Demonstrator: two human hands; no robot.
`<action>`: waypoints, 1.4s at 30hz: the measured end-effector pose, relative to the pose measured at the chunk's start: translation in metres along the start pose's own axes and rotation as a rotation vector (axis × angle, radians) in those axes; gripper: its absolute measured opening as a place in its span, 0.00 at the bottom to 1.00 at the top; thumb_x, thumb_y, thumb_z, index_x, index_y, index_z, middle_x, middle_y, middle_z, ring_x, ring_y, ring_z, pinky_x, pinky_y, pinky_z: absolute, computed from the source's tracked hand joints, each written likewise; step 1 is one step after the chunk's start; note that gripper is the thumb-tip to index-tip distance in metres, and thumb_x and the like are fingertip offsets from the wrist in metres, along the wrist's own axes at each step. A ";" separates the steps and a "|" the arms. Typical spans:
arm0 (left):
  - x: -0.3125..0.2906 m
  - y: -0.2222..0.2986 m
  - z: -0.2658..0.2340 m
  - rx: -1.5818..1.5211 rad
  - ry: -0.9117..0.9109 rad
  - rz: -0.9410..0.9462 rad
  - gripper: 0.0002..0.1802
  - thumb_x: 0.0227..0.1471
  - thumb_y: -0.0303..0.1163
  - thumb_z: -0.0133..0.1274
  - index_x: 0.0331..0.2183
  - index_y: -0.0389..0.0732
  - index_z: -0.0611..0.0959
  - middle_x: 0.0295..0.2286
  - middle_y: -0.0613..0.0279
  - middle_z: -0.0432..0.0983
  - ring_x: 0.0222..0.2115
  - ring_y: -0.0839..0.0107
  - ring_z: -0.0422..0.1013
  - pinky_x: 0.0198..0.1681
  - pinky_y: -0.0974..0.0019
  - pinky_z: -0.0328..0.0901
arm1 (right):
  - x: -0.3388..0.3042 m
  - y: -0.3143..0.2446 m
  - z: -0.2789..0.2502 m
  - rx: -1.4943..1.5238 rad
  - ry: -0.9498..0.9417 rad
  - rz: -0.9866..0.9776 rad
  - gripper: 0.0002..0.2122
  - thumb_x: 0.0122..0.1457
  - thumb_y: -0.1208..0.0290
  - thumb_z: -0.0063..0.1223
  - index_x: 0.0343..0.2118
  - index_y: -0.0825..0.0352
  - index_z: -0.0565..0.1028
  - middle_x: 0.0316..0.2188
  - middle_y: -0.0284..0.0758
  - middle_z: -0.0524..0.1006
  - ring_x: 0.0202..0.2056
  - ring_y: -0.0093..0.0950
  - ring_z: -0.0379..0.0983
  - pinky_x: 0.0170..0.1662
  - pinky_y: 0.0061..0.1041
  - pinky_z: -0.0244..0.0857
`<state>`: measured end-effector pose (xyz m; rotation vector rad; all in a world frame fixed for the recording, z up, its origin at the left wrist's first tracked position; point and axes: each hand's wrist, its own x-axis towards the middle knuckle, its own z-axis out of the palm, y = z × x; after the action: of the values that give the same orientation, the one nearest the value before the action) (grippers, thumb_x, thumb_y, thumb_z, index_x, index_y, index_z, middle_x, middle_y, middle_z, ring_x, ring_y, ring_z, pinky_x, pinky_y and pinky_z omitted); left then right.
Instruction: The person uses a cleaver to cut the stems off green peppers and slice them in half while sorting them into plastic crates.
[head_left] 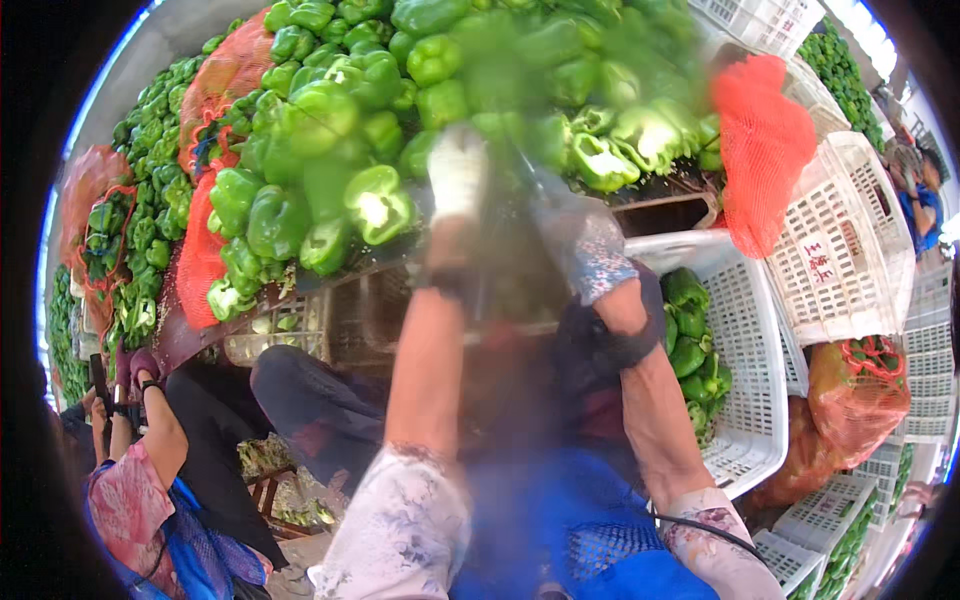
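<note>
A big heap of green bell peppers [330,120] fills the table ahead of me. My left hand [456,172], in a white glove, reaches up to the near edge of the heap and touches the peppers there. Just right of it, below the heap's edge, is my right hand [588,245] in a grey patterned glove, smeared by motion. Blur hides whether either hand holds a pepper. Both forearms come up from the lower edge in pale patterned sleeves.
A white plastic crate [745,400] at my right holds several green peppers [690,345]. More white crates [850,240] stack behind it, and a red mesh bag [765,150] hangs over them. Orange mesh sacks [225,75] of peppers lie at left. Another person [135,480] crouches lower left.
</note>
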<state>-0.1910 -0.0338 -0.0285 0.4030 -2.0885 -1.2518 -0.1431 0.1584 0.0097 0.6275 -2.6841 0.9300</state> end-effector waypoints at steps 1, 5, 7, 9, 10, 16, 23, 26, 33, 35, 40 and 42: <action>-0.005 -0.007 -0.012 -0.023 0.004 -0.039 0.19 0.59 0.39 0.49 0.43 0.33 0.82 0.34 0.49 0.80 0.32 0.65 0.73 0.40 0.65 0.67 | 0.010 -0.010 -0.003 0.019 -0.002 -0.031 0.17 0.63 0.56 0.46 0.52 0.53 0.75 0.31 0.50 0.78 0.33 0.48 0.76 0.35 0.41 0.69; -0.017 -0.007 -0.046 0.210 0.182 -0.035 0.16 0.57 0.32 0.49 0.44 0.34 0.81 0.34 0.48 0.80 0.32 0.64 0.74 0.39 0.63 0.68 | 0.008 -0.027 -0.055 -0.004 -0.313 0.064 0.19 0.62 0.56 0.48 0.54 0.56 0.73 0.34 0.48 0.80 0.36 0.43 0.78 0.40 0.37 0.70; -0.009 -0.011 -0.055 0.162 0.236 -0.009 0.17 0.56 0.31 0.48 0.44 0.34 0.81 0.36 0.47 0.80 0.32 0.63 0.75 0.39 0.62 0.69 | 0.003 -0.024 -0.062 0.211 -0.239 0.199 0.20 0.60 0.59 0.52 0.55 0.58 0.73 0.33 0.43 0.82 0.34 0.31 0.78 0.39 0.30 0.69; 0.006 -0.015 -0.055 0.194 0.234 0.001 0.17 0.55 0.32 0.48 0.44 0.34 0.82 0.37 0.46 0.80 0.33 0.60 0.76 0.39 0.59 0.69 | -0.002 -0.028 -0.059 0.261 -0.183 0.236 0.21 0.59 0.62 0.56 0.55 0.60 0.73 0.30 0.36 0.82 0.30 0.22 0.73 0.36 0.25 0.68; 0.018 -0.015 -0.051 0.277 0.234 0.054 0.18 0.54 0.34 0.48 0.43 0.35 0.82 0.37 0.45 0.80 0.34 0.56 0.75 0.41 0.57 0.68 | -0.004 -0.039 -0.062 0.292 -0.161 0.247 0.21 0.59 0.63 0.56 0.55 0.61 0.73 0.28 0.35 0.82 0.28 0.21 0.72 0.34 0.24 0.68; 0.067 0.011 -0.020 0.445 0.017 0.256 0.20 0.51 0.42 0.54 0.41 0.39 0.83 0.39 0.44 0.78 0.42 0.47 0.73 0.48 0.54 0.66 | -0.005 -0.027 -0.049 0.171 -0.138 0.111 0.18 0.61 0.64 0.54 0.53 0.62 0.74 0.24 0.41 0.78 0.24 0.21 0.70 0.32 0.25 0.67; 0.068 0.043 -0.003 0.844 -0.595 0.006 0.22 0.48 0.50 0.55 0.33 0.41 0.86 0.34 0.47 0.80 0.37 0.51 0.76 0.44 0.55 0.68 | 0.000 0.001 -0.060 0.245 -0.057 0.366 0.19 0.60 0.63 0.55 0.53 0.64 0.75 0.23 0.39 0.76 0.23 0.19 0.66 0.31 0.24 0.65; 0.081 0.026 0.008 0.728 -0.279 0.183 0.18 0.48 0.43 0.54 0.36 0.41 0.85 0.38 0.46 0.79 0.40 0.51 0.75 0.46 0.57 0.68 | -0.001 0.012 -0.051 0.300 -0.028 0.355 0.20 0.60 0.64 0.55 0.54 0.64 0.75 0.20 0.33 0.72 0.20 0.17 0.61 0.26 0.22 0.61; 0.136 0.004 0.026 0.662 -0.323 0.221 0.17 0.51 0.32 0.49 0.43 0.40 0.83 0.32 0.44 0.80 0.36 0.50 0.76 0.44 0.59 0.69 | 0.014 -0.001 -0.053 0.430 0.052 0.321 0.19 0.61 0.66 0.55 0.55 0.61 0.74 0.17 0.26 0.71 0.18 0.12 0.61 0.21 0.18 0.58; 0.140 -0.020 0.021 0.629 -0.408 0.282 0.17 0.52 0.32 0.48 0.41 0.39 0.83 0.28 0.48 0.80 0.30 0.55 0.76 0.38 0.60 0.70 | 0.033 -0.026 -0.058 0.440 0.058 0.318 0.19 0.61 0.65 0.55 0.56 0.60 0.74 0.18 0.26 0.72 0.16 0.13 0.61 0.19 0.19 0.58; 0.121 -0.005 0.015 0.643 -0.456 0.267 0.16 0.50 0.33 0.48 0.37 0.37 0.84 0.26 0.48 0.79 0.27 0.55 0.76 0.35 0.60 0.69 | 0.065 -0.033 -0.022 0.348 0.204 0.011 0.13 0.65 0.66 0.46 0.50 0.59 0.74 0.20 0.35 0.77 0.19 0.28 0.74 0.22 0.32 0.68; 0.115 0.024 0.029 0.602 -0.471 0.189 0.16 0.49 0.33 0.48 0.37 0.36 0.84 0.28 0.44 0.80 0.30 0.50 0.76 0.38 0.58 0.69 | 0.083 0.005 0.018 0.024 0.179 -0.137 0.11 0.64 0.68 0.47 0.47 0.61 0.76 0.24 0.37 0.77 0.24 0.30 0.76 0.25 0.32 0.71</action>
<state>-0.2933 -0.0681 0.0266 0.1630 -2.8274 -0.6222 -0.2200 0.1237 0.0219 0.6890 -2.4434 0.9357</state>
